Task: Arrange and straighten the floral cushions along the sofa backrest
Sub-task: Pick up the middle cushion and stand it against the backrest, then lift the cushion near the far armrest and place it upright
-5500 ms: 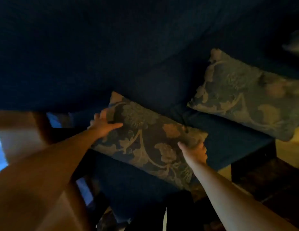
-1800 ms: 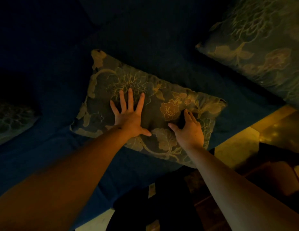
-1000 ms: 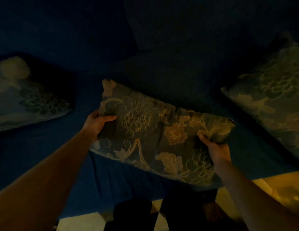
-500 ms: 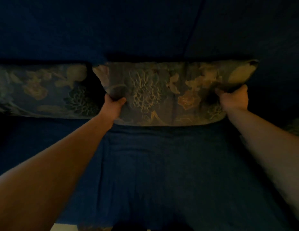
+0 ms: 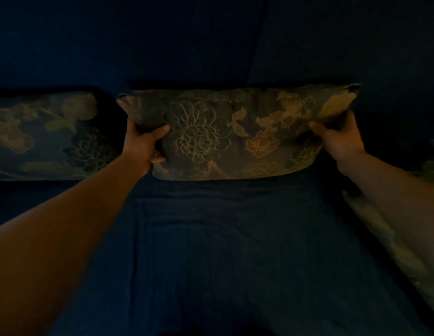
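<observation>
A dark floral cushion (image 5: 235, 134) stands upright on its long edge against the dark blue sofa backrest (image 5: 187, 40), in the middle of the view. My left hand (image 5: 143, 144) grips its left end, thumb on the front. My right hand (image 5: 337, 139) grips its right end just below the upper corner. A second floral cushion (image 5: 46, 134) stands against the backrest to the left, a small gap apart. A third floral cushion (image 5: 429, 163) is only partly seen at the right edge, behind my right forearm.
The dark blue seat cover (image 5: 223, 251) spreads out below the cushions, slightly wrinkled. The room is very dim and the sofa's edges are hard to make out.
Over the last second the middle cushion went from lying tilted on the seat to standing against the backrest. Since half a second ago both hands hold it almost still.
</observation>
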